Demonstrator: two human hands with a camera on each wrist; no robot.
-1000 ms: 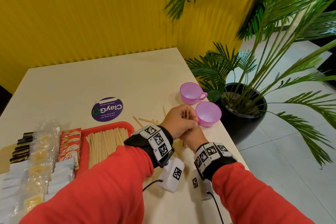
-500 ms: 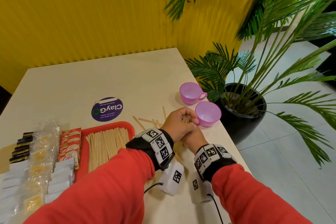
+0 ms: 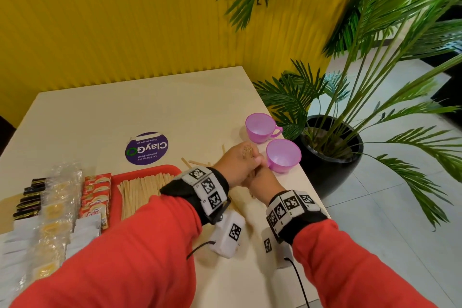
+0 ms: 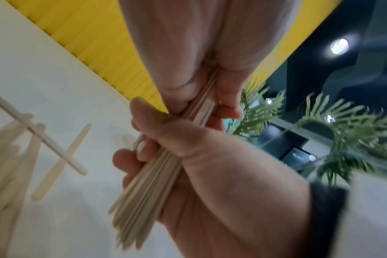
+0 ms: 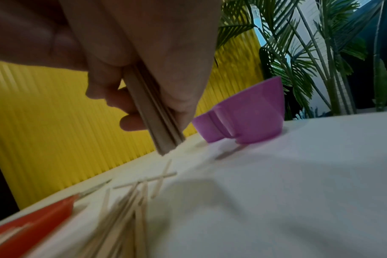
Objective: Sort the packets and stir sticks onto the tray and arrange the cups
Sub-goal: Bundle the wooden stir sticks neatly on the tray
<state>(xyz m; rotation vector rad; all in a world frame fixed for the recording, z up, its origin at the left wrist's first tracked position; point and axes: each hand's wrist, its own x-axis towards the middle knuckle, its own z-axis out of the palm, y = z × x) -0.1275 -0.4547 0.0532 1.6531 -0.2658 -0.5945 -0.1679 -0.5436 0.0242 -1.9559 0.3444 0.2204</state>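
Both hands grip one bundle of wooden stir sticks [image 4: 148,183] over the table, just left of the nearer purple cup [image 3: 283,155]. My left hand [image 3: 250,157] is wrapped round the bundle's upper part, and the stick ends [image 3: 248,150] show above the fist. My right hand [image 3: 260,175] grips it lower down. In the right wrist view the bundle [image 5: 159,125] points down with its tips close to the tabletop. A second purple cup [image 3: 260,127] stands behind. The red tray [image 3: 150,170] holds a row of sticks [image 3: 140,190] and red packets [image 3: 96,195].
Loose sticks [image 3: 197,163] lie scattered on the table between tray and hands. Black, clear and white packets [image 3: 50,210] lie at the left. A purple sticker [image 3: 147,148] marks the tabletop. A potted palm [image 3: 330,147] stands off the table's right edge, close to the cups.
Both hands stayed by the nearer cup. The left fist turned so the stick ends now show on top of it, and the bundle stands more upright.
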